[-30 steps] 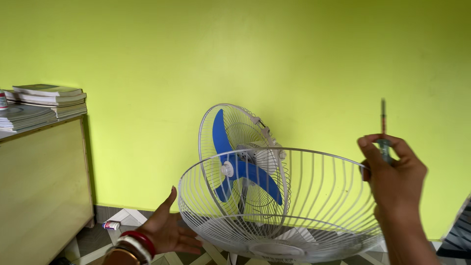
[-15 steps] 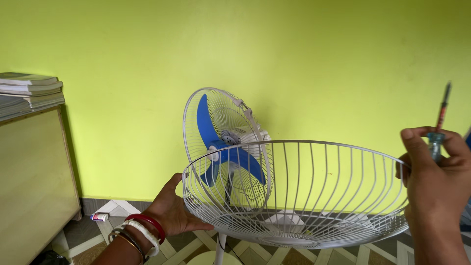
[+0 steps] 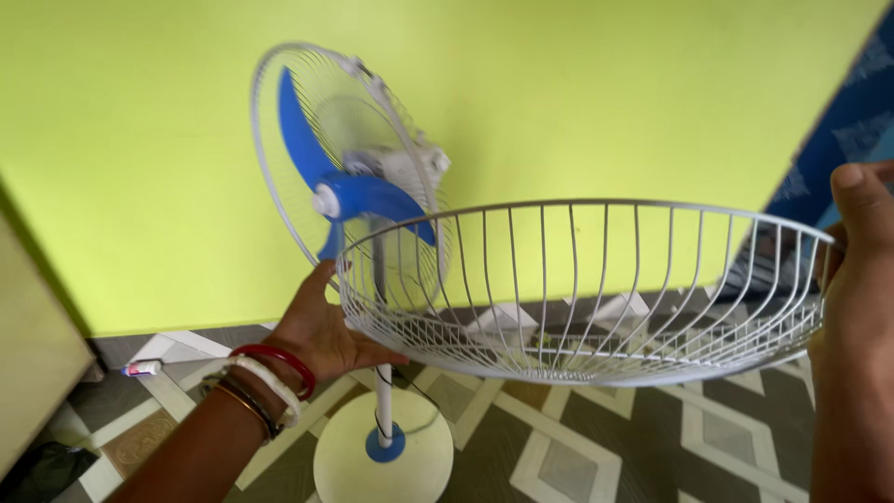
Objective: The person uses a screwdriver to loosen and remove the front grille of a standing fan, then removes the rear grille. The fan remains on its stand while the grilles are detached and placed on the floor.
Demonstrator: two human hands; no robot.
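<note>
A white wire fan guard (image 3: 577, 202), detached and bowl-like, is held level between my hands. My left hand (image 3: 321, 331), with red, white and metal bangles at the wrist, supports its left rim from below. My right hand (image 3: 861, 270) grips the right rim at the frame's edge; the screwdriver it held earlier is out of sight. Behind the guard stands a pedestal fan with blue blades (image 3: 358, 196) inside its rear guard (image 3: 270, 168), on a white pole (image 3: 383, 414) and round base (image 3: 382, 461).
A yellow-green wall (image 3: 577, 93) is close behind the fan. A small white tube (image 3: 142, 369) lies on the patterned tile floor by the wall. A wooden cabinet (image 3: 23, 373) edges in at left, a blue panel (image 3: 852, 121) at upper right.
The view dropped and swung right, showing the fan's pole and base. My left hand went from open to holding the guard's rim. The guard shifted right and the screwdriver left view.
</note>
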